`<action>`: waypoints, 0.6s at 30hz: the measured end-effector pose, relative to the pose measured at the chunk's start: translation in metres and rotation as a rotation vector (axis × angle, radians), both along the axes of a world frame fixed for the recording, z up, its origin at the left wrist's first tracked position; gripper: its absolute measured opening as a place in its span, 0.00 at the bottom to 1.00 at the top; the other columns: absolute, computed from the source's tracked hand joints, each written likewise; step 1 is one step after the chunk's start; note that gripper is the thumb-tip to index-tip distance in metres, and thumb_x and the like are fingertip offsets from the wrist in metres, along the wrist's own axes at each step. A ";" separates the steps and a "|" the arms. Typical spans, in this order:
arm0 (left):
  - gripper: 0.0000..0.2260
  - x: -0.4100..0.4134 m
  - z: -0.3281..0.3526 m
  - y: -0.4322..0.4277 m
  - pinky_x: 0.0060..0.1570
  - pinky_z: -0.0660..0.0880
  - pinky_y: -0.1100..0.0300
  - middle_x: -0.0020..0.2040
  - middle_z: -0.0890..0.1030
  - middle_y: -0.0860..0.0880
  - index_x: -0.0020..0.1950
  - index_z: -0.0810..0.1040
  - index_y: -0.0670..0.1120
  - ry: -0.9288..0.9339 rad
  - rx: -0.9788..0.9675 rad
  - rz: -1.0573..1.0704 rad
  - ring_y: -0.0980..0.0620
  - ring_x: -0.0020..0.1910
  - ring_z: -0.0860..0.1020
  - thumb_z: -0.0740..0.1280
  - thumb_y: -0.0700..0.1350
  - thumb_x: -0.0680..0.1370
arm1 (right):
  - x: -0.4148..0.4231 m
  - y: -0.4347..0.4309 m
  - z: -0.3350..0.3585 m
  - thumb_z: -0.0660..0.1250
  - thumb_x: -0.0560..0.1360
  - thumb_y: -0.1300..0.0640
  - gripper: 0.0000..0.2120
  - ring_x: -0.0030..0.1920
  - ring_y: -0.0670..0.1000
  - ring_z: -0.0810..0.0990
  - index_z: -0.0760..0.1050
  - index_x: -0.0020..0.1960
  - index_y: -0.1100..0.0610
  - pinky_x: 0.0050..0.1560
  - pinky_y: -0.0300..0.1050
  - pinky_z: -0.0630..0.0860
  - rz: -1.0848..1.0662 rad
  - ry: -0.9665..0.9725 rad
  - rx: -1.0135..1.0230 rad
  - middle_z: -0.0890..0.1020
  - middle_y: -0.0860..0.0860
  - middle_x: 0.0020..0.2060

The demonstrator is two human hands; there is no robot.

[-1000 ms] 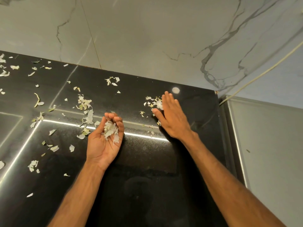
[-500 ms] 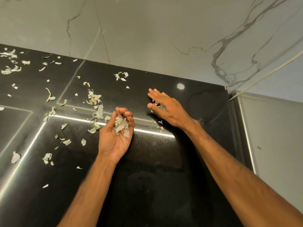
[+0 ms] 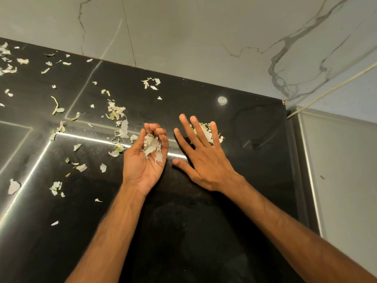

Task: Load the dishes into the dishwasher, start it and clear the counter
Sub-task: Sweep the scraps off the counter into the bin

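While sweeping: keep the flat, spread right hand (image 3: 206,160) low, pushing the pale peel pile (image 3: 206,132) along.
Left hand (image 3: 145,160): cupped half-open, holding papery white scraps (image 3: 151,147); tuck against glossy black stone counter (image 3: 204,221).

The right hand (image 3: 206,158) has been turned palm-down and spread flat, closer to the cupped left hand (image 3: 144,160). The peel scraps (image 3: 206,132) near the counter's (image 3: 204,231) back right corner have been swept together into one small pile under its fingers (image 3: 199,129).
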State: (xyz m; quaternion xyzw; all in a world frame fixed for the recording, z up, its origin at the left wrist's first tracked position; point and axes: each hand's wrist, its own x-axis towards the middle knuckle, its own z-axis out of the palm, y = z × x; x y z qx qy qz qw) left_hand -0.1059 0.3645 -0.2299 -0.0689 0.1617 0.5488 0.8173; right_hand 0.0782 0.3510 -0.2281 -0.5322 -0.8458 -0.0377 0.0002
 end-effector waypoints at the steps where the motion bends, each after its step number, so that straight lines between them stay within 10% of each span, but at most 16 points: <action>1: 0.13 0.000 0.000 0.000 0.57 0.78 0.56 0.54 0.78 0.47 0.57 0.78 0.42 -0.004 -0.001 -0.001 0.50 0.53 0.80 0.55 0.45 0.87 | 0.002 0.006 -0.003 0.44 0.83 0.33 0.36 0.81 0.56 0.35 0.44 0.83 0.52 0.77 0.68 0.37 -0.025 -0.007 -0.004 0.37 0.54 0.82; 10: 0.14 -0.001 0.001 -0.001 0.56 0.79 0.57 0.54 0.79 0.48 0.56 0.79 0.43 -0.014 0.014 -0.003 0.51 0.53 0.80 0.55 0.45 0.87 | 0.031 0.039 0.007 0.45 0.81 0.30 0.40 0.80 0.56 0.33 0.43 0.83 0.54 0.76 0.71 0.37 -0.174 0.069 0.007 0.34 0.57 0.81; 18: 0.17 0.000 -0.002 0.000 0.56 0.78 0.56 0.54 0.81 0.47 0.56 0.80 0.41 -0.055 0.002 -0.016 0.50 0.54 0.80 0.53 0.44 0.88 | 0.051 0.010 -0.010 0.50 0.67 0.15 0.66 0.80 0.56 0.31 0.30 0.79 0.63 0.77 0.70 0.40 -0.602 0.237 -0.121 0.29 0.57 0.79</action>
